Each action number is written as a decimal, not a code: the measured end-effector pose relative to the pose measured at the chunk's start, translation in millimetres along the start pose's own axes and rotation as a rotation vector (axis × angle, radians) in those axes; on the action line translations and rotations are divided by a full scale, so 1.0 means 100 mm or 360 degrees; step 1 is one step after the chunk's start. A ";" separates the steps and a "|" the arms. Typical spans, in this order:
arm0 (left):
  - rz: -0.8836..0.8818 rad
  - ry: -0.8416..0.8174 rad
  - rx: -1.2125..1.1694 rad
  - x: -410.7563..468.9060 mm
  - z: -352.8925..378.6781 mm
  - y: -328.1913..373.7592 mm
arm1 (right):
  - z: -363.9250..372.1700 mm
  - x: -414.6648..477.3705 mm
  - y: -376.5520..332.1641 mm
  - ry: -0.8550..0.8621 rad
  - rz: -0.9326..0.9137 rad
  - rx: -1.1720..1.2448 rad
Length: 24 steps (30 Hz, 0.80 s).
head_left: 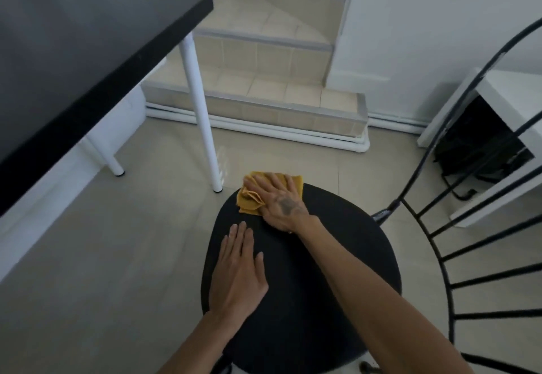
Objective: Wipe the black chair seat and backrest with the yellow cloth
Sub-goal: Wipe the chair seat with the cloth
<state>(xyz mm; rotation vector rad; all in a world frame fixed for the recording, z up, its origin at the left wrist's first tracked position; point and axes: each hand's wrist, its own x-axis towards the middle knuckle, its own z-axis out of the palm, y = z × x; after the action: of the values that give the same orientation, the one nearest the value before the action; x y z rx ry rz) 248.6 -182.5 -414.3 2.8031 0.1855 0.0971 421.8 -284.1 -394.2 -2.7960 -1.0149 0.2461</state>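
Observation:
The black chair seat [337, 256] fills the lower middle of the head view. Its backrest [457, 259], a curved black metal frame with thin spokes, rises on the right. A folded yellow cloth [249, 202] lies at the seat's far edge. My right hand [278, 200] presses flat on the cloth, fingers spread over it. My left hand [237, 271] rests flat on the seat's left side, fingers together, holding nothing.
A black tabletop [73, 66] on white legs [202, 115] stands to the left, one leg close to the seat's far edge. Tiled steps [258, 86] lie ahead. A white cabinet [498, 145] with a dark opening sits behind the backrest at right.

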 end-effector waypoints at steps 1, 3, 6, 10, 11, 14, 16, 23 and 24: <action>0.0001 0.0005 0.0005 0.01 0.00 -0.04 | 0.00 0.04 -0.01 -0.0025 -0.0104 -0.0003; 0.0015 0.0013 0.0015 0.03 0.00 -0.10 | 0.02 0.01 0.08 0.0002 -0.0130 0.0007; 0.0038 -0.0007 0.0046 0.05 0.01 -0.08 | 0.08 -0.33 0.36 0.0208 0.0269 0.0018; 0.0068 0.0019 0.0045 0.06 0.02 -0.08 | 0.19 -1.11 0.27 0.0280 0.0799 0.0111; 0.0077 0.0030 0.0041 0.05 0.02 -0.05 | 0.23 -1.35 0.12 0.0291 0.0799 0.0146; 0.0055 -0.0004 0.0074 0.04 0.02 -0.05 | 0.39 -2.00 -0.39 0.0251 0.0609 0.0247; 0.0064 -0.0042 0.0136 0.03 0.01 0.01 | 0.46 -2.39 -0.49 0.0229 0.0556 0.0233; -0.0011 -0.0202 0.0228 0.00 -0.09 0.28 | 0.48 -2.60 -0.59 0.0282 0.0798 0.0242; 0.0042 -0.0207 0.0212 -0.01 -0.09 0.35 | 0.50 -2.58 -0.60 0.0274 0.0810 0.0239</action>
<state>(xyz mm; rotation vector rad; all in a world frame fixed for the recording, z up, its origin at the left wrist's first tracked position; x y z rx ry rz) 250.6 -212.3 -394.1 2.9326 0.1283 -0.0950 178.8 -400.9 -405.0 -2.8231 -0.2257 0.1278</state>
